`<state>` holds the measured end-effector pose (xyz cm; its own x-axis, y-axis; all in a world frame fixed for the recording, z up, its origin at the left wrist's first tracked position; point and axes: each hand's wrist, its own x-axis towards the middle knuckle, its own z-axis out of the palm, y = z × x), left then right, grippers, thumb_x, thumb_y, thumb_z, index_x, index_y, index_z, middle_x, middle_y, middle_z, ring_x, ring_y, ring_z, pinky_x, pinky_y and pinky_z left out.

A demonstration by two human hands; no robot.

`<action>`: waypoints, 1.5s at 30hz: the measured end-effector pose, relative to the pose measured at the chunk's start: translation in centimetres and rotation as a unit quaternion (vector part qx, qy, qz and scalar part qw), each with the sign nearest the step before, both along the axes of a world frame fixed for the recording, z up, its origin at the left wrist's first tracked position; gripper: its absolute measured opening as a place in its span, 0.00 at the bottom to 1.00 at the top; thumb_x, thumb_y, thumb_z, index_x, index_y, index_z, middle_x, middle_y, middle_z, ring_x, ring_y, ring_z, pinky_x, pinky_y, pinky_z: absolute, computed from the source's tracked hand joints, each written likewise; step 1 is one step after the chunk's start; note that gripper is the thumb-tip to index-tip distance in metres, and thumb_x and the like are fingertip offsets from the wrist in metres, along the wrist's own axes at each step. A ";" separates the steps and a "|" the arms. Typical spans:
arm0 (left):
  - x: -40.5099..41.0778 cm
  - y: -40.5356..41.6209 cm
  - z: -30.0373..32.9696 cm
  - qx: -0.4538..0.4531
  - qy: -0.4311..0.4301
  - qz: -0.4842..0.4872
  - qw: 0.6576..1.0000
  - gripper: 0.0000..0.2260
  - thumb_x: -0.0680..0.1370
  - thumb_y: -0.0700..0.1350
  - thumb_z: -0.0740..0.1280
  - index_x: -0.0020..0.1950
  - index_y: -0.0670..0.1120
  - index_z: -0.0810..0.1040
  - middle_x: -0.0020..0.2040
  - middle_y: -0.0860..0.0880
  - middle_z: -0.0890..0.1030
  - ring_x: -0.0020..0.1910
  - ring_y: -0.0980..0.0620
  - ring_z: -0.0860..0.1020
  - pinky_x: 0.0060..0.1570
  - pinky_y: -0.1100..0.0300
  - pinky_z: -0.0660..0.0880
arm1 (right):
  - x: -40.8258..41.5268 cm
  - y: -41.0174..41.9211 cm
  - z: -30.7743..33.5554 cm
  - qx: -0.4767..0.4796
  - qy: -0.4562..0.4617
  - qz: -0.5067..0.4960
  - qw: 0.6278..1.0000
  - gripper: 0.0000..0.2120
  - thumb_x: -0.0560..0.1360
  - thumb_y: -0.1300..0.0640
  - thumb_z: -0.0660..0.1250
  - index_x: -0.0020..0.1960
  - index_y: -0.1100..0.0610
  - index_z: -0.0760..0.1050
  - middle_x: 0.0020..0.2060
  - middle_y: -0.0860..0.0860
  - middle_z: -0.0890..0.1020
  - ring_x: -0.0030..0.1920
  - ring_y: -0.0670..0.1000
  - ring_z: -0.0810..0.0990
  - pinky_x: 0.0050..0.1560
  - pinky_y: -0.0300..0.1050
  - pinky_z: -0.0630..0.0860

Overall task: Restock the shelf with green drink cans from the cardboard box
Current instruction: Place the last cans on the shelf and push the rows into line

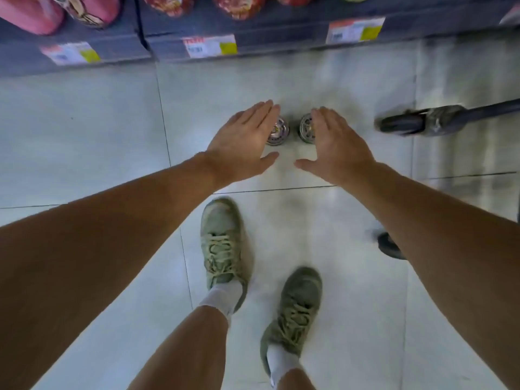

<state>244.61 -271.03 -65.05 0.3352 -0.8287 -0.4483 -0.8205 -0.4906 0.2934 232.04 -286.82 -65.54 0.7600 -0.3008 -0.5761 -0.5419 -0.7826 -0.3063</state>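
- Two cans stand upright on the floor [84, 142], side by side with a small gap between them, ahead of the person's feet and short of the shelf [213, 26]; only their silver tops show, so their colour cannot be told from here
- The left can [278, 132] lies just under the fingers of the left hand [242, 136]; the right can [306, 130] lies just under the fingers of the right hand [337, 144]; each hand is nearest its own can, so neither arm need cross
- Both hands are spread flat, fingers straight, thumbs splayed inward toward each other; they grasp nothing; whether the fingertips touch the rims I cannot tell, since the hands cover the outer side of each top
- The cans' long axes run straight up toward the camera, so I judge the coming move to be a grip from above or round the sides, each hand closing from the outer flank inward
- The shelf edge with its price tags [209, 46] runs across the top, beyond the cans; lifted cans would travel forward and up
- No cardboard box is in view
- A dark wheel [399, 125] sits on the floor to the right, well apart from the right can; a careless sweep outward could meet it
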 end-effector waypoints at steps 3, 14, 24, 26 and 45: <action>0.4 -0.4 -3.0 0.036 0.026 0.022 0.999 0.41 0.78 0.57 0.66 0.80 0.42 0.47 0.80 0.43 0.51 0.78 0.46 0.52 0.75 0.53 0.53 | 0.5 0.2 -2.6 -0.017 -0.009 -0.004 1.000 0.49 0.73 0.47 0.74 0.80 0.60 0.46 0.80 0.58 0.51 0.79 0.57 0.50 0.76 0.50 0.53; 1.6 -1.7 -7.5 -0.003 0.089 0.088 0.992 0.33 0.74 0.50 0.72 0.75 0.45 0.62 0.67 0.43 0.71 0.61 0.39 0.74 0.57 0.50 0.71 | 1.9 0.6 -7.4 -0.030 -0.060 -0.213 0.975 0.37 0.73 0.57 0.74 0.74 0.63 0.59 0.69 0.59 0.70 0.66 0.61 0.72 0.61 0.47 0.68; 0.5 1.0 -4.1 -0.049 0.173 0.174 0.968 0.28 0.73 0.48 0.74 0.69 0.45 0.67 0.62 0.45 0.76 0.58 0.44 0.76 0.53 0.57 0.72 | 1.0 2.2 -3.5 0.023 -0.084 -0.281 0.956 0.29 0.68 0.52 0.77 0.63 0.61 0.70 0.57 0.58 0.80 0.57 0.60 0.77 0.49 0.45 0.70; 0.1 1.8 -2.3 -0.068 0.187 0.210 0.957 0.28 0.72 0.49 0.75 0.69 0.46 0.68 0.61 0.47 0.79 0.57 0.47 0.77 0.55 0.55 0.75 | 0.9 2.5 -1.4 0.039 -0.096 -0.279 0.955 0.31 0.67 0.49 0.78 0.63 0.60 0.71 0.56 0.57 0.81 0.56 0.59 0.79 0.52 0.48 0.75; -5.9 2.8 33.0 -0.291 0.231 0.473 0.799 0.31 0.65 0.52 0.78 0.66 0.46 0.74 0.55 0.57 0.79 0.54 0.63 0.77 0.59 0.62 0.75 | -4.4 4.5 31.9 0.099 -0.229 -0.372 0.894 0.33 0.62 0.43 0.80 0.61 0.52 0.71 0.52 0.46 0.81 0.52 0.49 0.80 0.54 0.49 0.77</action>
